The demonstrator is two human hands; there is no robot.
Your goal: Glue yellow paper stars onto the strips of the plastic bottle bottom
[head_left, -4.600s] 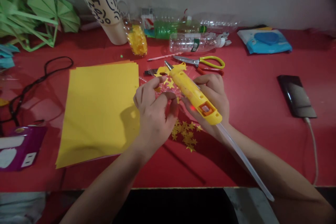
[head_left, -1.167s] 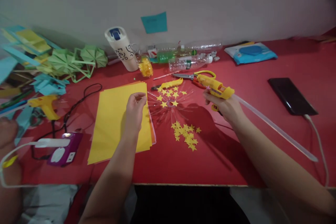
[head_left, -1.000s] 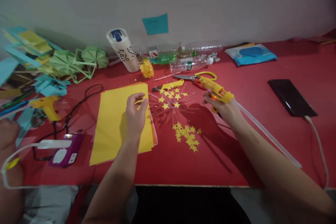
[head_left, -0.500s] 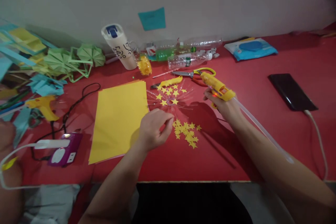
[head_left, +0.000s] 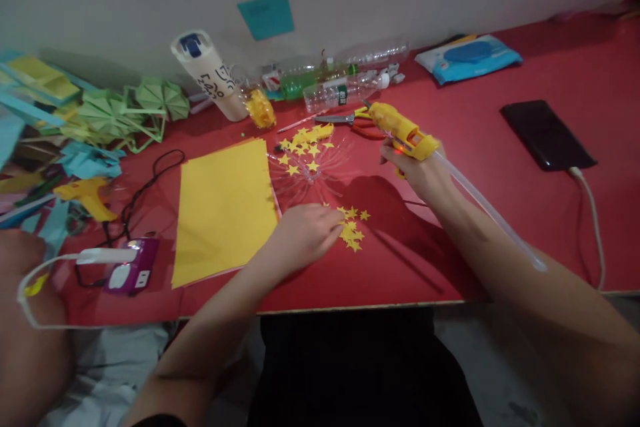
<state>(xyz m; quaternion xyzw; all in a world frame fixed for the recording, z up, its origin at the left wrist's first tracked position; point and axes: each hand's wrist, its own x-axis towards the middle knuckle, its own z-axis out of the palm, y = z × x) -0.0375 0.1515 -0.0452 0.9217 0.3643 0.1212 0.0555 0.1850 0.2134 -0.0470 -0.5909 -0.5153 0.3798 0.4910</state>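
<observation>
My right hand [head_left: 417, 167] is wrapped round a yellow hot glue gun [head_left: 400, 130], whose red light glows. A long translucent glue stick [head_left: 493, 210] sticks out of its back end. My left hand [head_left: 313, 230] is at the loose pile of small yellow paper stars [head_left: 353, 233], fingers curled together and covering part of the pile. Whether a star is between its fingertips is hidden. Just beyond lies a clear plastic piece cut into thin spread strips [head_left: 313, 173], with several yellow stars [head_left: 300, 147] on and around it.
Yellow paper sheets [head_left: 223, 213] lie left of my left hand. Scissors [head_left: 345, 120], plastic bottles [head_left: 345, 90] and a white tumbler [head_left: 210, 73] stand or lie behind. At right are a phone [head_left: 547, 133] and wipes [head_left: 470, 57]. Another person's arm [head_left: 30, 307] is by a purple power adapter [head_left: 133, 267].
My left hand has come down to the right onto the star pile, its fingers now over the stars. The right hand still holds the glue gun. The whole view has shifted slightly.
</observation>
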